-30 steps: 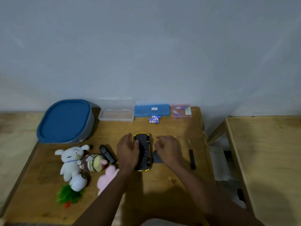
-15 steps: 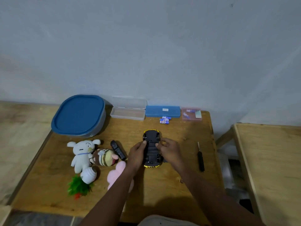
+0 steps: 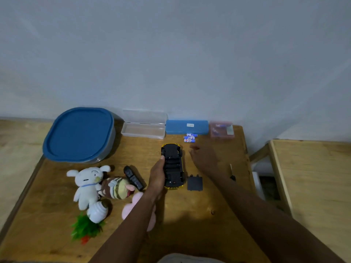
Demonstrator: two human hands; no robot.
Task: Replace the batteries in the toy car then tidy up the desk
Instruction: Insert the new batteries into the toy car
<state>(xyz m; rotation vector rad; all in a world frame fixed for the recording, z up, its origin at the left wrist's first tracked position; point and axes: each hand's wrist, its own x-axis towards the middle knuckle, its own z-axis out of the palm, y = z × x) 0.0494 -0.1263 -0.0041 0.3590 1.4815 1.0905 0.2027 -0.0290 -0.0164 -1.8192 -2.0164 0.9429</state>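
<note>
Right hand (image 3: 204,160) now off the boxy, upturned plastic toy car (image 3: 173,166)

A blue-lidded tub (image 3: 78,134) stands against the pale wall (image 3: 171,54), and to its right, in a row along that wall, come an open clear box (image 3: 142,136), a shut blue case (image 3: 186,127) and a small pink box (image 3: 221,129). In front of the tub lie a white plush (image 3: 87,184), a striped plush (image 3: 115,189) touching its right side, a black remote (image 3: 133,178) just beyond that, a pink plush (image 3: 133,207) nearer the viewer, and a green toy plant (image 3: 85,226) tipped over in its white pot (image 3: 97,211). Well to the right of the tub stands a second wooden table (image 3: 313,177).
</note>
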